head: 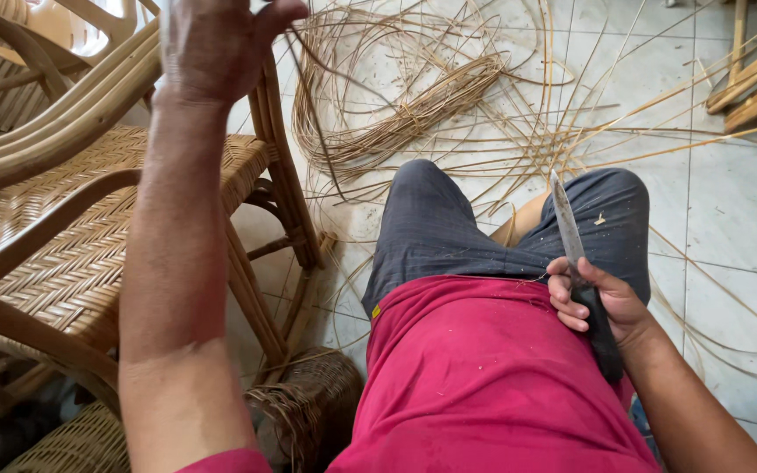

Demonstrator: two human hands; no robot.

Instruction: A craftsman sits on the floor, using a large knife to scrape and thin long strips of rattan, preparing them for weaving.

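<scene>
Left hand (212,44) raised high, grip pinching rattan strand (308,114), right hand (597,302) low, grip clasping knife (567,229) upright

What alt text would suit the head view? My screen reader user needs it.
A seated person's right hand grips a long steel knife with a dark handle, blade up over the lap, while the raised left hand pinches a thin dark cane strip. A woven rattan chair stands at left, with a loose bundle of pale cane strands on the tiled floor.
</scene>
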